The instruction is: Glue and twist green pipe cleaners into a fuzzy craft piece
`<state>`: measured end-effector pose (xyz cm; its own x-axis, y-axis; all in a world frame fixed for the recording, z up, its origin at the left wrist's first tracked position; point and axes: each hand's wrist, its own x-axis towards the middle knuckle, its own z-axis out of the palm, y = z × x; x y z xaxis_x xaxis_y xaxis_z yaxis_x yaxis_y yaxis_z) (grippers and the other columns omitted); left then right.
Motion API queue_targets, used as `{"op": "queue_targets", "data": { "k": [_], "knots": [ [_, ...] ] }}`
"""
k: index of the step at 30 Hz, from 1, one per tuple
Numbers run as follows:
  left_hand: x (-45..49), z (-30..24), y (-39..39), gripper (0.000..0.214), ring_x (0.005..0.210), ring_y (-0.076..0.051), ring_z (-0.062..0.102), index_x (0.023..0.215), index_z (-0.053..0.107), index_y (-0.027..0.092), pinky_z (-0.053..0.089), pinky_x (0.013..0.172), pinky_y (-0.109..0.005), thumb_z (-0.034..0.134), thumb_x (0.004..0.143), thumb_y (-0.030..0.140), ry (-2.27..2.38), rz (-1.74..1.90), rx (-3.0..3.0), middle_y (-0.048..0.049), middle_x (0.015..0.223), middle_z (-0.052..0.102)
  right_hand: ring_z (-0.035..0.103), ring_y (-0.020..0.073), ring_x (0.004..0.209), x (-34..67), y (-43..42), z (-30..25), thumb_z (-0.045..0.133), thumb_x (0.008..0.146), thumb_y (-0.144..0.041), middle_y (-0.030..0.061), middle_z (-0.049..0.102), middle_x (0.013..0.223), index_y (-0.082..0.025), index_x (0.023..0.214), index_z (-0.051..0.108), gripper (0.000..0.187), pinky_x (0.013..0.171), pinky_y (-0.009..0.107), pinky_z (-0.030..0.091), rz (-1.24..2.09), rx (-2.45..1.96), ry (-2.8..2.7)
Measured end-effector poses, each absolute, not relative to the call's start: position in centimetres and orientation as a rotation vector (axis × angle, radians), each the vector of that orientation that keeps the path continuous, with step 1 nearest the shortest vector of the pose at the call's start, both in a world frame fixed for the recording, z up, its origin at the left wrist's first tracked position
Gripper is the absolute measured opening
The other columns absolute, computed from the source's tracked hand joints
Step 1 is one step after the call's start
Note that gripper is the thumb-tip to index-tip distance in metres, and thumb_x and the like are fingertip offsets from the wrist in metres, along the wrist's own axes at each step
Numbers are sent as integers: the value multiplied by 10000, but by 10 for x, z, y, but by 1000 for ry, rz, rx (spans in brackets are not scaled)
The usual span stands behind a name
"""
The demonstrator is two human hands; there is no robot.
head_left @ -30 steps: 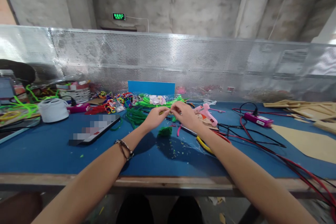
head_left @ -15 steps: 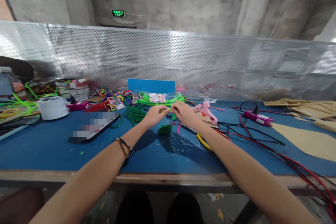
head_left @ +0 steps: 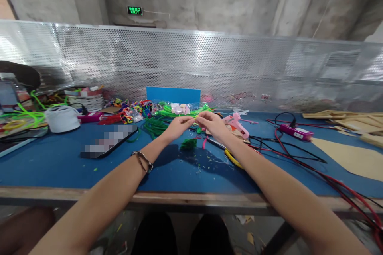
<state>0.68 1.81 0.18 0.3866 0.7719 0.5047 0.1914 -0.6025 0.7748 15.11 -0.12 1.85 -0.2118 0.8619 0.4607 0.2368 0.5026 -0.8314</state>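
- Over the middle of the blue table (head_left: 60, 163), I'm holding both hands up together, fingertips nearly meeting above the work surface.
- My left hand (head_left: 176, 126) is pinching one end of a short green pipe cleaner (head_left: 195, 120), and my right hand (head_left: 213, 124) is pinching the other end; both are closed on it, thumbs against forefingers.
- I'm judging this as the twisting or bending step: the piece is being worked between the two pinches, hanging clear of the table.
- Next, I reckon, I'm needing a firm hold with one hand while the other turns, keeping the fuzzy wire from slipping.
- Just below my hands a small green fuzzy clump (head_left: 188, 143) is lying on the table, with green scraps scattered near it.
- Behind my hands a bundle of green pipe cleaners (head_left: 167, 117) is lying in a clear bag, with multicoloured ones to its left.
- To my right a pink glue gun (head_left: 236, 121) is resting on the table, and a yellow-handled tool (head_left: 231, 158) is poking out from under my right forearm; I can't tell what kind.
- Red and black cables (head_left: 299, 159) are trailing away to the right, towards a pink power strip (head_left: 295, 131).
- A phone (head_left: 109, 143) is lying to my left, beside a white roll (head_left: 62, 118).
- Beyond the table a perforated metal screen (head_left: 209, 67) is running the whole width, bare concrete walls are rising behind it, and a green exit sign (head_left: 135, 10) is glowing there.
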Motion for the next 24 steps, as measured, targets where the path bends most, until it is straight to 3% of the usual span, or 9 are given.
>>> {"op": "queue_targets", "data": {
  "k": [3, 7, 13, 17, 20, 24],
  "knots": [
    [6, 3, 17, 299, 436, -57, 248, 796, 595, 110, 209, 419, -188, 454, 729, 365, 813, 1170, 2007, 61, 485, 339, 350, 48, 471, 148, -4, 19, 493, 705, -272, -59, 415, 557, -162, 669, 464, 119, 436, 189, 272, 831, -905, -1699],
    [4, 6, 17, 274, 437, -54, 268, 740, 598, 107, 224, 429, -189, 468, 717, 348, 907, 1149, 2048, 55, 502, 385, 357, 61, 501, 150, -4, 21, 449, 739, -240, -54, 407, 566, -164, 655, 451, 114, 481, 198, 294, 623, -997, -1880],
    [5, 7, 18, 186, 446, -62, 320, 588, 561, 116, 246, 462, -192, 530, 674, 277, 1114, 1149, 2211, 57, 461, 395, 476, 126, 691, 154, -5, 22, 396, 772, -106, 42, 540, 749, -139, 718, 506, 127, 628, 240, 346, -239, -1217, -2293],
    [7, 3, 19, 131, 491, -74, 373, 577, 559, 119, 268, 504, -195, 518, 670, 202, 1096, 1164, 2324, 41, 495, 448, 500, 179, 791, 151, -11, 22, 365, 786, -79, 108, 556, 869, -131, 781, 534, 177, 628, 265, 350, -699, -1296, -2441],
    [6, 3, 19, 151, 505, -76, 378, 632, 572, 115, 278, 508, -194, 501, 689, 235, 1044, 1184, 2210, 31, 535, 473, 496, 157, 736, 151, -12, 23, 405, 786, -120, 73, 550, 795, -136, 768, 528, 125, 607, 251, 354, -505, -1222, -2326],
    [5, 5, 18, 229, 502, -68, 348, 728, 588, 113, 263, 490, -191, 485, 708, 316, 917, 1202, 2031, 25, 584, 477, 430, 88, 560, 153, -6, 22, 460, 754, -184, -21, 467, 615, -148, 740, 497, 53, 536, 211, 354, 198, -1060, -1995]
  ]
}}
